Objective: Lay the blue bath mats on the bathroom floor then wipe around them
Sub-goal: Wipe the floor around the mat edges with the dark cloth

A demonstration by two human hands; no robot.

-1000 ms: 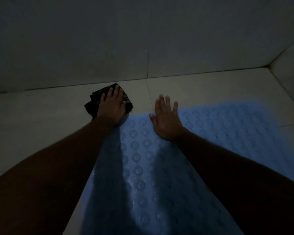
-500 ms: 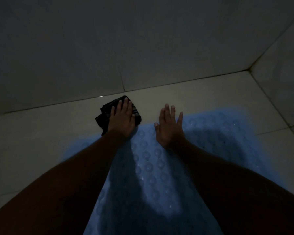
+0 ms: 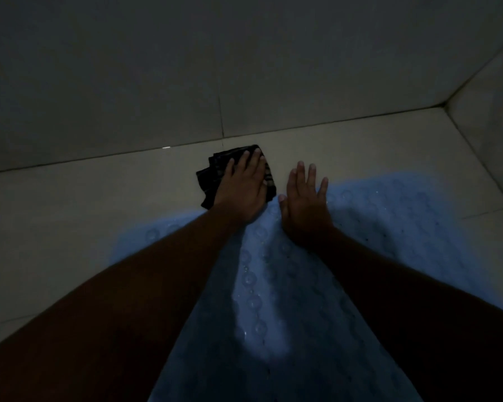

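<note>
left hand (image 3: pixel 242 190) flat on dark cloth (image 3: pixel 212 175), right hand (image 3: pixel 305 204) splayed on seemingly dimpled blue mat (image 3: pixel 389 227)

Both bare forearms reach forward and converge. The left hand (image 3: pixel 241 190) lies palm down, fingers straight and together. The right hand (image 3: pixel 305 206), just beside it, seems flat in the dim light, fingers slightly spread.

A dim corner (image 3: pixel 445 104) of the room
The gray back wall (image 3: pixel 157 68) stands just past the fingers (image 3: pixel 301 175), with one thin tile line (image 3: pixel 221 117) running up it above them. A side wall (image 3: pixel 494 111) is well off to the right of the fingers and meets it.
</note>
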